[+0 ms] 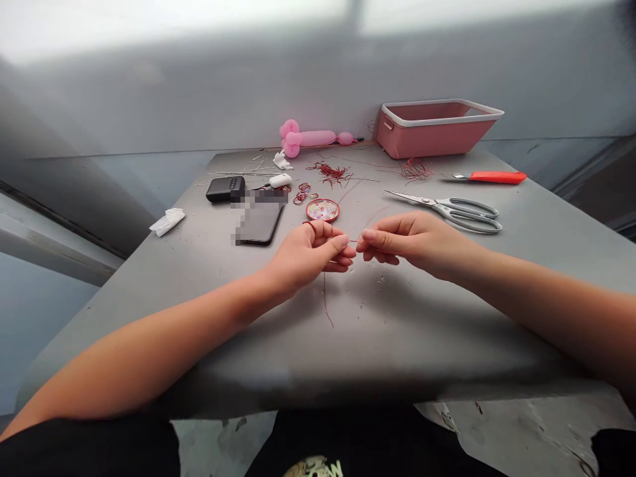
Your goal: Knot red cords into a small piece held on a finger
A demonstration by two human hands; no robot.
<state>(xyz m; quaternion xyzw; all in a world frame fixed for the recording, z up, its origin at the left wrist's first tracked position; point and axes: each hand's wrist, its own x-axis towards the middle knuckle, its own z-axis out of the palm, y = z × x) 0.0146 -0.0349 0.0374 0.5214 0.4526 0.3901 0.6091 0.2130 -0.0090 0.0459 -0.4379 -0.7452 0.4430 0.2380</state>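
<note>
My left hand [318,252] pinches a thin red cord [326,301] between thumb and forefinger, and one end of it hangs below the palm. A red loop circles a finger of this hand. Close by on the right, my right hand [397,242] is closed on the same cord, with a short stretch running between the two sets of fingertips. Both hands are held above the table. Just behind the left hand sits a small round red-rimmed dish [322,210] of pale beads. Whether a knot or bead is on the cord is too small to tell.
Scissors [452,211] and a red utility knife [491,177] lie right. A pink bin [437,129], a cord bundle [416,169], red cord scraps [332,173] and a pink balloon [313,138] are behind. Leftward are a phone [263,218], black box [225,189], white case [280,180] and tissue [167,222].
</note>
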